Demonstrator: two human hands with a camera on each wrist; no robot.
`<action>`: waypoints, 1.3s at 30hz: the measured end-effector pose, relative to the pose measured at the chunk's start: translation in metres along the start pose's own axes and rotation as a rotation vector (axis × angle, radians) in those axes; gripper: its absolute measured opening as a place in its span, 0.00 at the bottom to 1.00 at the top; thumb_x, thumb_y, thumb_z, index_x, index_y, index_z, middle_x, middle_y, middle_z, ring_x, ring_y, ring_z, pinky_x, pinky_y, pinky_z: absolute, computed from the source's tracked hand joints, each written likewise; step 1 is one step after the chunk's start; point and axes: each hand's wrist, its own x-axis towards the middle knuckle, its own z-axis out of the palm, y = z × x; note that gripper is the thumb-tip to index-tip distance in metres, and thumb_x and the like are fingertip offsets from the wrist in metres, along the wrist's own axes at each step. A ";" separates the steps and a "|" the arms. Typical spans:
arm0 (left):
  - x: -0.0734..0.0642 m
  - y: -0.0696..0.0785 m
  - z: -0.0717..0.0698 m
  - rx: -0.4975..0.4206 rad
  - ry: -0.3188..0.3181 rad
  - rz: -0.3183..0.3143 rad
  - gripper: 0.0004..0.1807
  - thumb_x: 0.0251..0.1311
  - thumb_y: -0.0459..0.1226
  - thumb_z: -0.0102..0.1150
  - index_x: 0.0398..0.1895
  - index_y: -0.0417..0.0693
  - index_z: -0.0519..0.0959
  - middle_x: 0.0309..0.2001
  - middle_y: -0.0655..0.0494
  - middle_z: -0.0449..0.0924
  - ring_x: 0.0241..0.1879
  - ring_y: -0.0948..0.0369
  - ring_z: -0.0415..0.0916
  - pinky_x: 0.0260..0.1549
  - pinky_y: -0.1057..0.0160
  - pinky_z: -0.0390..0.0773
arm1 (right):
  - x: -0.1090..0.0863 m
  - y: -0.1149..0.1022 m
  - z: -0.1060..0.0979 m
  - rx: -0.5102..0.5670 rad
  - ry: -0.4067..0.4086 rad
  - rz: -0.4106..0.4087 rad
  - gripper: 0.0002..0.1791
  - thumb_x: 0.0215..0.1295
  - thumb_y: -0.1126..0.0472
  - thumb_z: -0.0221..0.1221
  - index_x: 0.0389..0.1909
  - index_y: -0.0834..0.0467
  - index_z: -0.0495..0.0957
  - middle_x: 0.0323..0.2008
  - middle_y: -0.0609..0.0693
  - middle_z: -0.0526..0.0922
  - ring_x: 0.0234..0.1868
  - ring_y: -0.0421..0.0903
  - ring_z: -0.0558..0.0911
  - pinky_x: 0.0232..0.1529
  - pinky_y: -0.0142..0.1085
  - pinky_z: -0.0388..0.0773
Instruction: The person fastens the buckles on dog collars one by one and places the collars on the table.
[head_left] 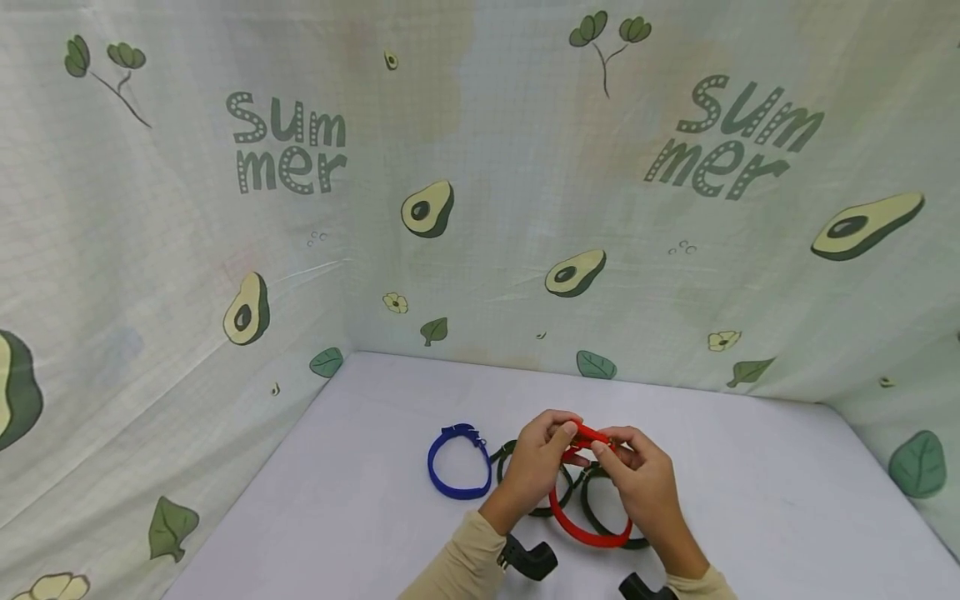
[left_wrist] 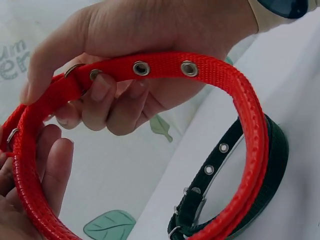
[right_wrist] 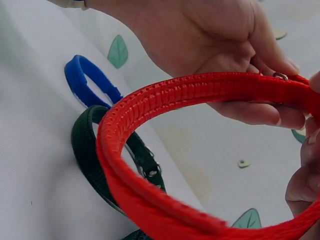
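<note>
Both hands hold a red pet collar, closed into a loop that hangs below them over the table. My left hand pinches its strap between thumb and fingers near the buckle end. On the other side my right hand grips the strap close to the left fingertips. In the left wrist view the red strap shows metal eyelets and a ring by the left thumb. The right wrist view shows the padded, stitched inner side of the red band. Fingers partly hide the buckle.
Under the hands lie dark green collars, partly covered by the red loop and left hand. A blue collar lies to their left on the white table. Behind stands a printed cloth wall. Black camera mounts sit at both wrists.
</note>
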 end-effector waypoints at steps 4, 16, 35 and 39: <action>0.000 0.001 0.000 -0.058 0.031 -0.026 0.13 0.77 0.40 0.48 0.57 0.43 0.73 0.45 0.52 0.82 0.47 0.56 0.82 0.40 0.58 0.84 | 0.000 0.001 0.000 -0.030 0.016 -0.005 0.10 0.65 0.62 0.68 0.44 0.59 0.81 0.21 0.58 0.78 0.20 0.42 0.71 0.20 0.34 0.70; 0.001 0.003 -0.007 -0.070 0.081 -0.040 0.14 0.79 0.43 0.45 0.58 0.46 0.70 0.49 0.52 0.82 0.45 0.55 0.85 0.42 0.57 0.84 | -0.001 0.002 0.000 -0.038 -0.001 0.029 0.09 0.67 0.59 0.66 0.43 0.59 0.82 0.29 0.59 0.80 0.22 0.44 0.74 0.22 0.33 0.73; 0.000 -0.001 0.004 -0.011 -0.069 -0.063 0.12 0.68 0.39 0.63 0.50 0.44 0.78 0.42 0.54 0.84 0.40 0.57 0.85 0.35 0.62 0.84 | 0.001 0.003 -0.004 0.131 0.033 0.046 0.07 0.73 0.65 0.58 0.42 0.67 0.79 0.19 0.55 0.73 0.19 0.45 0.71 0.19 0.33 0.73; -0.003 -0.003 0.008 0.035 -0.051 -0.022 0.09 0.66 0.37 0.65 0.47 0.46 0.83 0.39 0.52 0.85 0.34 0.60 0.85 0.32 0.65 0.84 | 0.001 0.004 -0.003 0.195 0.044 0.073 0.09 0.74 0.66 0.55 0.44 0.70 0.79 0.19 0.56 0.73 0.18 0.46 0.71 0.19 0.33 0.73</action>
